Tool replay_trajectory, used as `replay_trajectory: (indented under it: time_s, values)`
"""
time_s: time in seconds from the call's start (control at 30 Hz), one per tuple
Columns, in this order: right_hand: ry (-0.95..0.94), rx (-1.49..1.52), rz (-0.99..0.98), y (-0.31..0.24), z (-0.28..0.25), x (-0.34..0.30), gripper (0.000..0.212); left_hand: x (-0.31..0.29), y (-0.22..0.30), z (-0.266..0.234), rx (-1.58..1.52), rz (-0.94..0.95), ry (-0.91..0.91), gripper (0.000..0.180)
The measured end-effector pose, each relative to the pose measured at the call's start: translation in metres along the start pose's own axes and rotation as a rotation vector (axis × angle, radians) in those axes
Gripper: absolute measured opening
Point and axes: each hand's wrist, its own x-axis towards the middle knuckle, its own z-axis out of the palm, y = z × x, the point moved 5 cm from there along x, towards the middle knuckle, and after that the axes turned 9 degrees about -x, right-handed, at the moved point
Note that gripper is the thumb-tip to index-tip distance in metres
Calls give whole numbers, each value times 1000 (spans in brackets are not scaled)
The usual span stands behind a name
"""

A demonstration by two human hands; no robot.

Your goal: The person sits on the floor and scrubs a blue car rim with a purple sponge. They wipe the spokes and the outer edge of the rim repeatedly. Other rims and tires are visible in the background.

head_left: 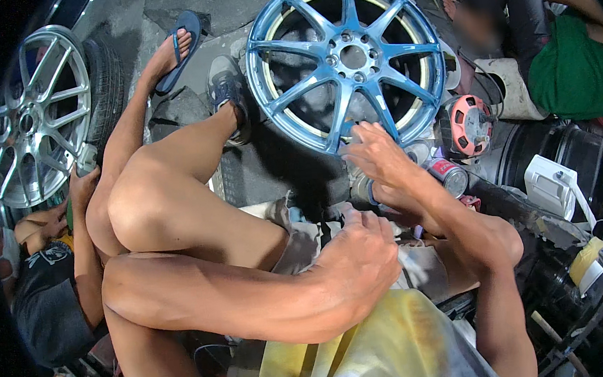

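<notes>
A blue multi-spoke wheel rim stands tilted in front of me, with patches of paler metal showing on its spokes and a cream inner edge behind them. My right hand is at the rim's lower edge, fingers bent and bunched near the base of a spoke. Whatever those fingers hold, if anything, is too small to make out. Over my lap my left hand is closed, its fingertips curled down out of sight, apart from the rim. A yellow-stained cloth drapes below it.
At the left, a person's hand holds a grey object against a silver wheel rim beside a tyre. A person in a green shirt sits far right. Nearby are a red-and-black round device, a can and a white plastic container.
</notes>
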Motion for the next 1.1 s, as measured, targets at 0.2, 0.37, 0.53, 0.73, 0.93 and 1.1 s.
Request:
replay_trajectory:
  time_s: [0.2,0.37,0.53,0.73,0.93,1.1]
  values:
    - [-136,-83,15,42,-28,-35,18,-10,-9,4,84,-93,53,26]
    - [-58,-12,-51,-24,-13,8,30,-4,-13,0,65,-62,3,25]
    - [-89,-165,172,68,-46,-62,22,-11,-34,1,90,-105,-29,22]
    - [388,-284,695,121,-96,-83,22,-8,-93,16,-99,80,235,19]
    - [509,-249,700,108,-50,-98,24,65,-218,-29,22,-294,164,35]
    - [656,-250,783,109,-52,-90,19,99,-309,-15,21,-414,602,39]
